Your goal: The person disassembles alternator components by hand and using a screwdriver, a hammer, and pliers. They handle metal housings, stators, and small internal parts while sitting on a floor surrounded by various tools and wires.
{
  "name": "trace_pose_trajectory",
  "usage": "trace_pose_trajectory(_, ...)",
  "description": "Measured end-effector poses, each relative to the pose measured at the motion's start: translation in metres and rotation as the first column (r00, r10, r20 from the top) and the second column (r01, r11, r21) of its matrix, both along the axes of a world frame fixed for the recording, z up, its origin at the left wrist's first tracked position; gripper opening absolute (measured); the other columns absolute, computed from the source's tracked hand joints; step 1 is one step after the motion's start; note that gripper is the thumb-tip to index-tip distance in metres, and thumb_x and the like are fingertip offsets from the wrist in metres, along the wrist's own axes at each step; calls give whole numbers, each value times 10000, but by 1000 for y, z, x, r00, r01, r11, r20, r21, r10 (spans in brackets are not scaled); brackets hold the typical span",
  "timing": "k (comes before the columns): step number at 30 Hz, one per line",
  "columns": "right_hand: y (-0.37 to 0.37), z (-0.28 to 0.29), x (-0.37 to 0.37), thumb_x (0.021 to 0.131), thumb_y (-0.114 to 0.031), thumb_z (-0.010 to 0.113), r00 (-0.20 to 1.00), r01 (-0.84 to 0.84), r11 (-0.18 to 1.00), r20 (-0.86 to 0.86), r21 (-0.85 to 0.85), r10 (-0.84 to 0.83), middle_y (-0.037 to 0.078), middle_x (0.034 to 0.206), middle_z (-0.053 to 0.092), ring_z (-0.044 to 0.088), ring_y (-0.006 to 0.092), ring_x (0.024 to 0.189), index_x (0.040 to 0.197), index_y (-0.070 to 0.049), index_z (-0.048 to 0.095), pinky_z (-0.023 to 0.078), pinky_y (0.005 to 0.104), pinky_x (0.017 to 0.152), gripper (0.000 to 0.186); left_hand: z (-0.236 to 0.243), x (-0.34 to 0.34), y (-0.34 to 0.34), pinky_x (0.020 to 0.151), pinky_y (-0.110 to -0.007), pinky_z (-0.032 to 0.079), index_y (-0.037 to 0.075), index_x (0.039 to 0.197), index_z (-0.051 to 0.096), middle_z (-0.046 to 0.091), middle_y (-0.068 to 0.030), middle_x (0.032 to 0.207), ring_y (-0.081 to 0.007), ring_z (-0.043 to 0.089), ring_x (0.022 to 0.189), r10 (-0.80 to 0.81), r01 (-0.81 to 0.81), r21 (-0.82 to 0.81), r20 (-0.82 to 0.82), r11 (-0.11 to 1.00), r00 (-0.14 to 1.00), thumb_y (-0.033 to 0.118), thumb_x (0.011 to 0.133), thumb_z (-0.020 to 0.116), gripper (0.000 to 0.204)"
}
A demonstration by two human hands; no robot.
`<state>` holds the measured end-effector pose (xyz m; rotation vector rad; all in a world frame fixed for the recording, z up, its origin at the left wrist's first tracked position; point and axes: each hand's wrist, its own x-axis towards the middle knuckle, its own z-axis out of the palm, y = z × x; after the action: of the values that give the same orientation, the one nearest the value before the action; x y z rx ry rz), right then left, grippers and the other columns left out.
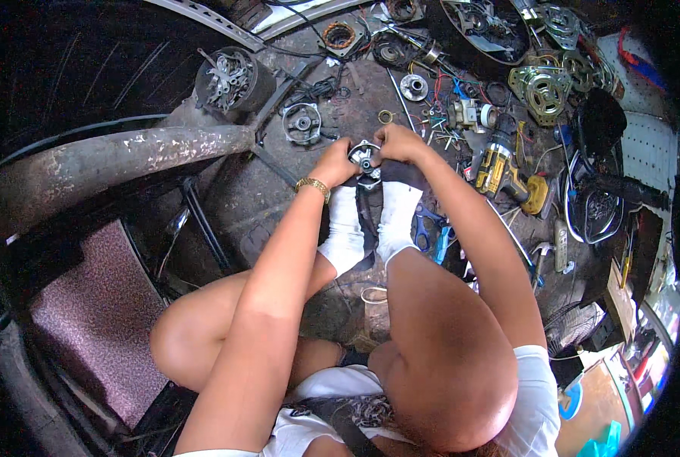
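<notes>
Between my two socked feet is a round, silvery metal motor end cover (367, 163) with a dark hub in its middle. My left hand (334, 163) grips its left edge, the fingers curled over the rim. At its upper right rim my right hand (400, 144) is closed, thumb and fingers pinched on the edge; the fingertips are partly hidden. Just beyond the right hand lies a small brass-coloured ring (386, 116). A similar end cover (302, 123) rests on the floor to the far left of my hands.
A yellow and black cordless drill (495, 169) lies to the right, near blue-handled scissors (425, 228) and a hammer (542, 250). Several metal parts and wires spread across the far floor. A bucket of metal pieces (232, 79) stands far left, by a thick worn pipe (127, 161).
</notes>
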<state>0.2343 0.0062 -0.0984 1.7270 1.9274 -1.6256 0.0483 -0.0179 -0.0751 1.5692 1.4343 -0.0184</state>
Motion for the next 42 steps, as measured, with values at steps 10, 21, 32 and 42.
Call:
trace_pose_trajectory(10, -4, -9, 0, 519, -309, 796, 995, 88, 996, -58, 20, -87, 116, 723, 646, 608, 253, 670, 784, -67, 664, 458, 374, 633, 382, -2, -2, 3, 818, -361, 453, -26, 1042, 527, 608, -200, 996, -309, 585, 945, 21, -21, -12, 5, 1000, 1000, 114, 597, 761, 522)
trace_pose_trajectory(21, -6, -15, 8, 597, -234, 753, 989, 26, 999, -141, -40, -32, 115, 722, 656, 588, 193, 627, 856, -48, 685, 451, 336, 622, 326, -2, 12, 17, 827, -338, 452, 7, 1076, 557, 630, -143, 1020, -259, 595, 956, -91, 88, -110, -30, 990, 995, 83, 561, 780, 566)
trace_pose_trajectory(32, -21, 2, 9, 647, -256, 725, 961, 249, 965, -146, 86, -235, 139, 843, 669, 622, 212, 757, 930, -25, 674, 469, 326, 720, 369, -9, 16, 12, 855, -367, 437, 49, 1103, 582, 591, -213, 1087, -333, 563, 1029, 16, -22, -85, -72, 996, 997, 151, 706, 608, 411)
trace_pose_trajectory(42, -162, 55, 97, 788, -67, 611, 639, 754, 525, -254, 394, -726, 80, 744, 629, 569, 144, 660, 881, -10, 630, 449, 266, 617, 110, -13, 14, 19, 927, -349, 406, 41, 1166, 543, 571, -188, 1155, -319, 537, 1087, -30, 19, -102, -110, 995, 993, 84, 637, 616, 536)
